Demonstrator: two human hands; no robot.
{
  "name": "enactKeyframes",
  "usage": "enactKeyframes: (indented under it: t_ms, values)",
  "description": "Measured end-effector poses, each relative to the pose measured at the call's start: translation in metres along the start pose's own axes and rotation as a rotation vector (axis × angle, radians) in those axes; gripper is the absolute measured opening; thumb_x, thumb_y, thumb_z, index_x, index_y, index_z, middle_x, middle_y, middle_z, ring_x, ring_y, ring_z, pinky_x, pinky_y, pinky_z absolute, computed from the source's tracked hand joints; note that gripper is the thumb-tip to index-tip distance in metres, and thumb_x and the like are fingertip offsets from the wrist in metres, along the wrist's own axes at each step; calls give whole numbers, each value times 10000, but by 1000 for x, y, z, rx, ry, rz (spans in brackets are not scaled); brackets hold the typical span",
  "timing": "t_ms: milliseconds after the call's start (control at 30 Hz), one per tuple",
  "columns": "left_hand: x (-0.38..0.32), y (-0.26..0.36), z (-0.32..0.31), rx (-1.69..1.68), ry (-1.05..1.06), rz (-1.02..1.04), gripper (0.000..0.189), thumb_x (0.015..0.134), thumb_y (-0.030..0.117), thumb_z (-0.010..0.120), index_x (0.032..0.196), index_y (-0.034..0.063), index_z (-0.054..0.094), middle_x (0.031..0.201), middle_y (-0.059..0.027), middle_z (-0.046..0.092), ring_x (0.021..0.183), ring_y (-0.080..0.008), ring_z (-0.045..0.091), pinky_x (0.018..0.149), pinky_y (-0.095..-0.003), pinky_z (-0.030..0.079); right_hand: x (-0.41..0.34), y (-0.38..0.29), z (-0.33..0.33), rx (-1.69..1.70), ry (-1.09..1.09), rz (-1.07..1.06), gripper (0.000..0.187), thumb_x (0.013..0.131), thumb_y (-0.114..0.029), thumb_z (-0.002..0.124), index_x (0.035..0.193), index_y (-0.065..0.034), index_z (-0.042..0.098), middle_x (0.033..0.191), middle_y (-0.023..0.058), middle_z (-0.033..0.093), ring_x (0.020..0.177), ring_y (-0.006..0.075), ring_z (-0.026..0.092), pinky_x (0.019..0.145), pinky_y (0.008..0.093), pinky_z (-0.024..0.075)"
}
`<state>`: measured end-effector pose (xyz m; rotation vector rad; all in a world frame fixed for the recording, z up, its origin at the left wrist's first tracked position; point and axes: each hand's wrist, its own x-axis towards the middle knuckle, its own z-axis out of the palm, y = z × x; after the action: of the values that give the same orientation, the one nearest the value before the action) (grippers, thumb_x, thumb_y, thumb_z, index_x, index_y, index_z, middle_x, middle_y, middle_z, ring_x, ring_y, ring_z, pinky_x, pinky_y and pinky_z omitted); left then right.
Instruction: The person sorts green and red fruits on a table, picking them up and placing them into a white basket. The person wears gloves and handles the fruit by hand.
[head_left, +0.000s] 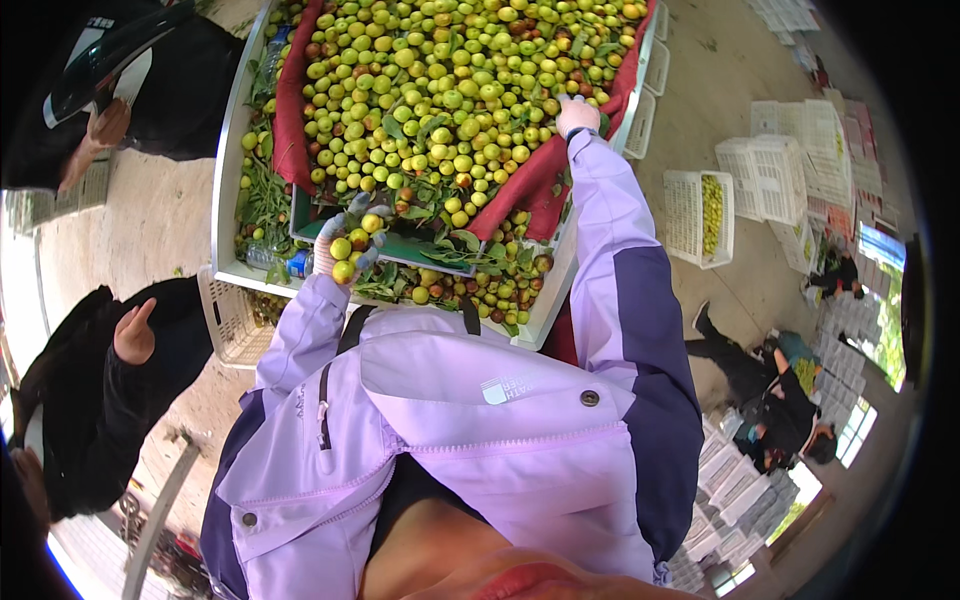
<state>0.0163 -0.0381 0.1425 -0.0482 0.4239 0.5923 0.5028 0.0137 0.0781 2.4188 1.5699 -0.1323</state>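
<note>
A wide heap of green and reddish jujubes (450, 97) fills a white-rimmed bin (227, 150) before me, with red cloth (292, 112) along both sides. My left hand (351, 240), gloved, is turned up at the near left and cups several jujubes (358, 239) beside a green tray (420, 255). My right hand (577, 116), also gloved, reaches to the right edge of the heap by the red cloth; its fingertips are among the fruit, and whether they grip any cannot be seen. Leaves and more jujubes (491, 292) lie along the near edge.
Plastic bottles (262, 256) lie in the bin's left side. A white crate (236, 319) stands below its left corner. Two people in black (180, 82) are close on the left. White crates (679, 217), some with fruit, stand on the floor at right, with other people (780, 405) farther off.
</note>
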Motion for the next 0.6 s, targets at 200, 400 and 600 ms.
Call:
enactKeyframes:
  t_ms: [200,400,600]
  values:
    - [3,-27,-17,-143,41,62,460,896,250,543,1322,91,479,1349,-201,471,861,-281,625,440,-268,487,-7,-24,28,119,-30,-173,420,782,-106,576,1198,-159,556,1179,173,500,1094,364,531,873,431,502]
    - [0,-67,-27,-171,117,-146,474,856,256,603,1289,97,495,1321,-220,483,860,-316,653,460,-307,523,51,-5,-9,836,-233,-103,670,698,-456,759,1164,-10,575,1147,207,612,1053,289,585,946,342,436]
    - [-15,-87,-31,-148,358,-370,513,822,242,598,1300,90,493,1243,-181,555,867,-354,647,508,-369,523,132,-26,-52,459,161,-58,442,870,-458,547,1114,-99,633,1126,192,621,977,372,621,839,447,496]
